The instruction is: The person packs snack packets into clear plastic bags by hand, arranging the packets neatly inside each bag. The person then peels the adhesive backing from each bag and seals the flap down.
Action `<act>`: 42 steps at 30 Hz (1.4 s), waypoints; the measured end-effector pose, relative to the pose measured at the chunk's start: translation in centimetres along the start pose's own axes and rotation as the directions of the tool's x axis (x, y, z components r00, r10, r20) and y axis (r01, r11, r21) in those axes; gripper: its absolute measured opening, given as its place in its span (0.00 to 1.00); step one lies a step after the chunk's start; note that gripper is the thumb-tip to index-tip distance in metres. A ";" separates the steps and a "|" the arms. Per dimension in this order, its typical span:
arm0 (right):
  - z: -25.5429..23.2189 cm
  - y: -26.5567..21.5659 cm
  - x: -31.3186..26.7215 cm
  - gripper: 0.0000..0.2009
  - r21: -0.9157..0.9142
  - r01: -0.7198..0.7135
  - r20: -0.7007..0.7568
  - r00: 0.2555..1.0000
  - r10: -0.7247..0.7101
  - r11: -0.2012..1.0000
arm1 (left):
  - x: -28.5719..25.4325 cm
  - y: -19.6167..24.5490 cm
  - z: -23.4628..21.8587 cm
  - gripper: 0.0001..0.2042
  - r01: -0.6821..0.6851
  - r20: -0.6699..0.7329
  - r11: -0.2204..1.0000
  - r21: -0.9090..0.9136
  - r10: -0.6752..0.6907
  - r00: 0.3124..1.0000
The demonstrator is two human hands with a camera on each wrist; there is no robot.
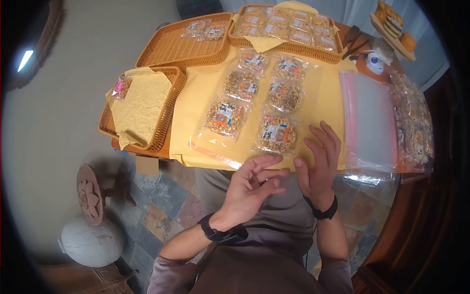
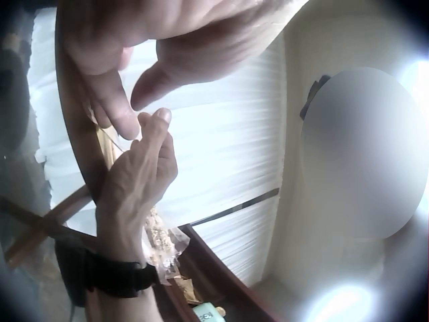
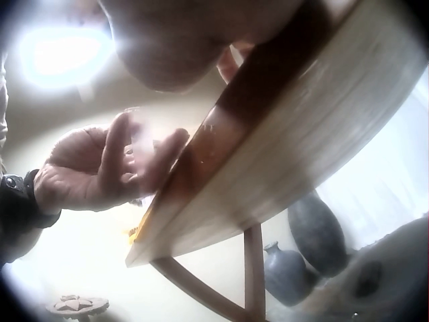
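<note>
My left hand (image 1: 245, 193) is held palm-up before the table's front edge, fingers loosely bent and thumb apart. Beside it my right hand (image 1: 320, 159) is raised with spread fingers, its thumb towards the left hand. Neither visibly grips anything in the head view. Just beyond the fingertips lies a clear-wrapped round nut cake (image 1: 276, 134) with a printed label. Several similar cakes, such as the wrapped cake (image 1: 225, 116), lie in two columns on a clear bag (image 1: 208, 147). In the left wrist view, the right hand (image 2: 137, 174) overlaps the left fingertips.
A yellow cloth (image 1: 188, 98) covers the table. Wicker trays stand behind: one tray (image 1: 161, 49) with a few packs, a fuller tray (image 1: 311, 50), and a paper-lined basket (image 1: 169, 105). Pink-edged clear bags (image 1: 369, 122) are stacked right, near more wrapped cakes (image 1: 416, 139).
</note>
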State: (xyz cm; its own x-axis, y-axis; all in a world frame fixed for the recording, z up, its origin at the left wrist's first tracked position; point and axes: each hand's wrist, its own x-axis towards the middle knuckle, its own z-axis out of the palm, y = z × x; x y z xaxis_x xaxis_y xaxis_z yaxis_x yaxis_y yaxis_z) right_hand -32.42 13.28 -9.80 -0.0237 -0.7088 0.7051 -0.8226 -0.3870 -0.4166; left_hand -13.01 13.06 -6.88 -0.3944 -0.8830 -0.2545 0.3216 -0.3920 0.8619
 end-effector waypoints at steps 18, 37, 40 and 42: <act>-4.7 0.1 0.4 0.21 0.237 -0.146 0.109 0.986 0.123 0.961 | 17.8 20.0 -10.9 0.17 -0.194 0.248 -0.164 0.967 0.441 0.862; -24.6 3.7 1.8 0.22 0.782 -0.350 0.399 0.917 0.018 0.516 | 39.8 24.3 -15.9 0.15 0.193 -0.193 0.401 0.895 -0.041 0.980; -24.4 4.2 2.9 0.23 0.831 -0.346 0.408 0.911 -0.056 0.435 | 39.6 24.8 -17.0 0.13 0.132 -0.115 0.523 0.842 -0.064 0.991; -24.3 4.3 3.4 0.23 0.861 -0.337 0.401 0.910 -0.102 0.381 | 37.8 25.2 -16.9 0.13 0.050 -0.034 0.551 0.833 -0.038 0.999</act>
State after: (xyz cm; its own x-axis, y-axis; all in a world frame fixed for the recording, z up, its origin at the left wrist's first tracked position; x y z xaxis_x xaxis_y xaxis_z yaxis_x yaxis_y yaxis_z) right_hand -49.88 23.57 4.71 0.2902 -0.8425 0.4539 0.1837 -0.4164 -0.8904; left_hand -5.28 -34.59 -2.21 -0.3768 -0.8756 -0.3022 -0.5593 -0.0450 0.8278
